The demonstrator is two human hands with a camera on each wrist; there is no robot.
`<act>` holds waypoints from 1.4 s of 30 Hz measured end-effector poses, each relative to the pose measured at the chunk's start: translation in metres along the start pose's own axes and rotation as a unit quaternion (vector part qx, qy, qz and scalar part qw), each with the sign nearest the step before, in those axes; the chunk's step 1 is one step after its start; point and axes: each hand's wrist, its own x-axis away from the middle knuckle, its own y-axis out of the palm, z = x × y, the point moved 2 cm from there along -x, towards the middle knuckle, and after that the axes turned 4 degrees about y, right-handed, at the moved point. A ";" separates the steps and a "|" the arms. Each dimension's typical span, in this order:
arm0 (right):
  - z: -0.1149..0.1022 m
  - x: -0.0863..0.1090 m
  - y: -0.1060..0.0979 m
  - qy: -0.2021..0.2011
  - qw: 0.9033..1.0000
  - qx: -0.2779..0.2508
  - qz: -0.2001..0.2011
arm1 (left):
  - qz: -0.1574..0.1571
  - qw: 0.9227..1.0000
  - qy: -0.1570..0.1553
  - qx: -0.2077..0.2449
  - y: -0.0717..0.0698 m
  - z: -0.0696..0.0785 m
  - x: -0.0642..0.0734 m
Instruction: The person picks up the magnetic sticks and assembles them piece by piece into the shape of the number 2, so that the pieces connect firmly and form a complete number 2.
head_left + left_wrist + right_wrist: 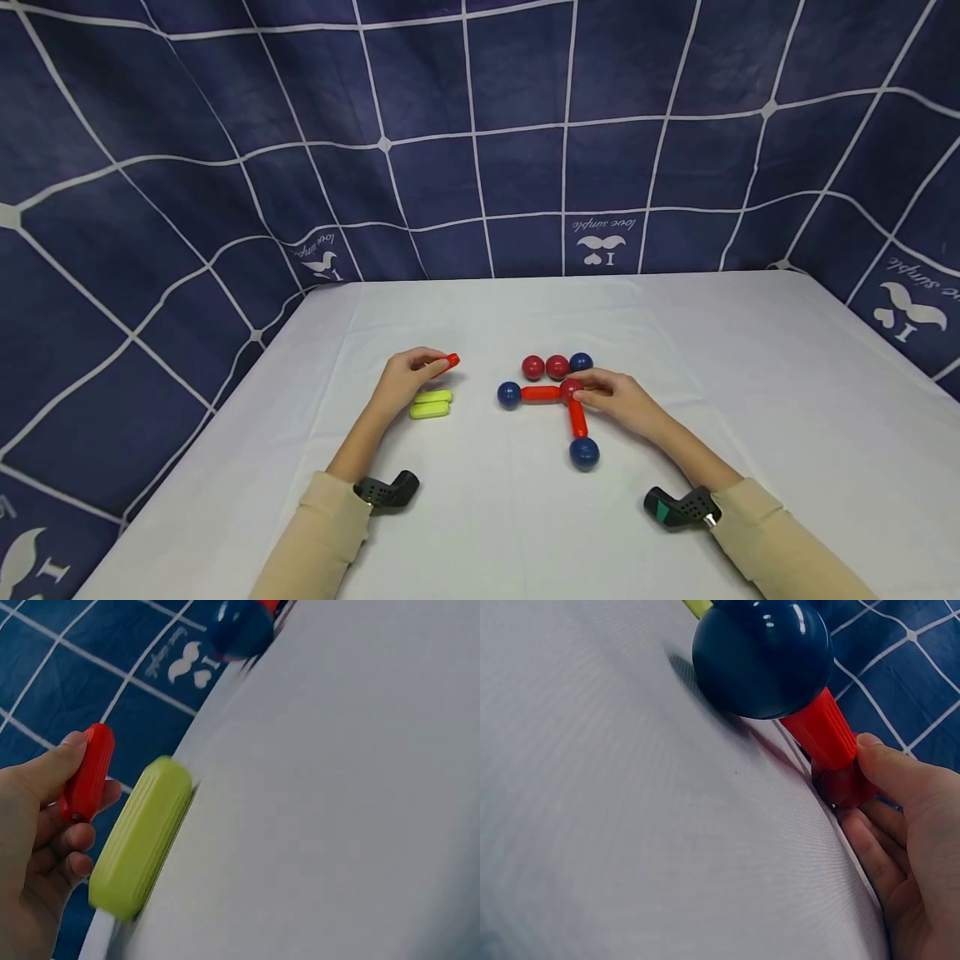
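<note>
1 red rod (pixel 91 774) juts from the left hand (pixel 406 379).

Looking across to dark blue fabric (pixel 517 83), draped behind and along both sides — criss-crossed with wavy white lines (pixel 474 133), printed low with upside-down white moustaches (pixel 601 242) and lettering (pixel 603 225). Then down to a broad surface (pixel 480 533), reaching back to the fabric's foot, spread with white cloth (pixel 750 358), faintly creased — and lit softly, evenly.

The head view looks forward and down across the table (pixel 480 517), while the closer, tilted wrist views each share one hand with it: left hand (pixel 34 859) at frame left, right hand (pixel 919 832) at lower right.
</note>
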 end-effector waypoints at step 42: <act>0.000 0.001 0.001 -0.004 1.000 -0.005 0.003 | -0.324 0.941 0.099 -0.009 0.094 0.068 0.056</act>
